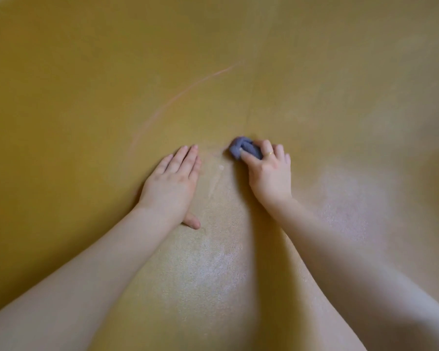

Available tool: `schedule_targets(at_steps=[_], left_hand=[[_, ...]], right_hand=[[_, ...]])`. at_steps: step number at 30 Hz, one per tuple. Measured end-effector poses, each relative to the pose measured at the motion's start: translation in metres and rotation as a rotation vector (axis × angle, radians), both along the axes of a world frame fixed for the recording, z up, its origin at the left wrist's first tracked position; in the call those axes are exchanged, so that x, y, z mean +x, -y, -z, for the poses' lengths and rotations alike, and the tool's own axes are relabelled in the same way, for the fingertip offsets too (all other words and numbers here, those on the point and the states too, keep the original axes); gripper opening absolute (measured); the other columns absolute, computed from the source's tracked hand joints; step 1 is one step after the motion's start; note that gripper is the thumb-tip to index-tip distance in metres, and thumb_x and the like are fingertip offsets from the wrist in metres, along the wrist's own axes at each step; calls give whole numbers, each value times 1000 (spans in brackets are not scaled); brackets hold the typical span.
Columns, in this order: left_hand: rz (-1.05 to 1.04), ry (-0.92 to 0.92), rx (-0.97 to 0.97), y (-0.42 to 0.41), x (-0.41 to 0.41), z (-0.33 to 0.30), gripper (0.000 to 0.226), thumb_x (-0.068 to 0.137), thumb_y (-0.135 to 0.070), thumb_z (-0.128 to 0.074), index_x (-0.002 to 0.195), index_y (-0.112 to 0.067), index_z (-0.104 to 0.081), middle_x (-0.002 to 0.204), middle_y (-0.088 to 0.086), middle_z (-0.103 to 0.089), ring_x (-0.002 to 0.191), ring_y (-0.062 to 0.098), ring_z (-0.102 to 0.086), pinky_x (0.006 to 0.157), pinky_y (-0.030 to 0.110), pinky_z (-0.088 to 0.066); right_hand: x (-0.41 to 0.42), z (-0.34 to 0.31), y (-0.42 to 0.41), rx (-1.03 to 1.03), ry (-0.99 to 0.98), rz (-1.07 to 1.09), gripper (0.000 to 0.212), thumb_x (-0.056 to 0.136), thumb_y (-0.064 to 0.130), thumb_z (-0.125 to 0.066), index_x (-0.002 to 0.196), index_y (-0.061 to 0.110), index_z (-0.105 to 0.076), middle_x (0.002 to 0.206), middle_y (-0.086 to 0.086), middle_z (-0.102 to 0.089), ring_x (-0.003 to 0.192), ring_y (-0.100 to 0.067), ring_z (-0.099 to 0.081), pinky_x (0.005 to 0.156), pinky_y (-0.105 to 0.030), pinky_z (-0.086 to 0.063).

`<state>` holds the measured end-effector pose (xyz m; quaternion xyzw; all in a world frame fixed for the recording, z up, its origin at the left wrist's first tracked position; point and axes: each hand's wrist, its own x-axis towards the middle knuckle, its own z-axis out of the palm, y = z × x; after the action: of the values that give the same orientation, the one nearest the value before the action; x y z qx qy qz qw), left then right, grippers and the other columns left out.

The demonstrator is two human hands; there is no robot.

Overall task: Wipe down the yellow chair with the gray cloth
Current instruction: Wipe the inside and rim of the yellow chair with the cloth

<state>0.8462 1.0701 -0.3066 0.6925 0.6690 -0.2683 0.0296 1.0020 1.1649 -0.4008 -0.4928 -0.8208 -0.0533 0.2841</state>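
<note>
The yellow chair (pixel 86 97) fills the whole view from very close, its textured surface curving up at the sides. A small bunched gray cloth (pixel 240 147) lies against the chair near the centre. My right hand (pixel 270 173) grips the cloth, with fingers curled over it and a gold ring on one finger. My left hand (pixel 171 182) lies flat on the chair just left of the cloth, fingers straight and together, thumb tucked below. A narrow gap of bare chair separates the two hands.
A thin pale curved scratch (pixel 178 97) runs across the chair above my left hand. Light glare patches (pixel 345 198) show on the surface at the right and between my forearms. A faint seam runs up from the cloth.
</note>
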Motion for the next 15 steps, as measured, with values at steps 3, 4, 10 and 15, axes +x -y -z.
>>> schedule_targets(at_steps=[3,4,10,15], left_hand=[[-9,9,-3,-3,1,1,133,62,-68,-65,147,-5,16,153,10,27,144,23,17,116,34,7],[-13,13,-1,-3,2,1,134,62,-68,-66,147,-5,16,153,11,27,144,24,17,116,34,7],[-16,3,17,-2,5,0,130,65,-66,-65,146,-4,15,153,12,26,144,24,16,116,34,6],[-20,5,12,-4,4,1,132,64,-67,-65,146,-4,18,152,11,29,144,23,18,116,33,7]], right_hand=[[-10,5,-3,-48,-228,83,29,75,3,-58,97,22,-54,106,-9,-64,85,-24,-36,66,-30,-27],[-11,4,4,-90,-287,61,28,79,7,-55,101,22,-46,108,-8,-64,89,-23,-36,68,-32,-29],[-2,17,62,-24,26,-300,39,91,38,-40,130,32,-41,124,-5,-56,106,-31,-41,86,-42,-36],[2,15,21,44,70,-398,42,86,25,-42,125,29,-55,122,-10,-57,98,-29,-40,78,-41,-50]])
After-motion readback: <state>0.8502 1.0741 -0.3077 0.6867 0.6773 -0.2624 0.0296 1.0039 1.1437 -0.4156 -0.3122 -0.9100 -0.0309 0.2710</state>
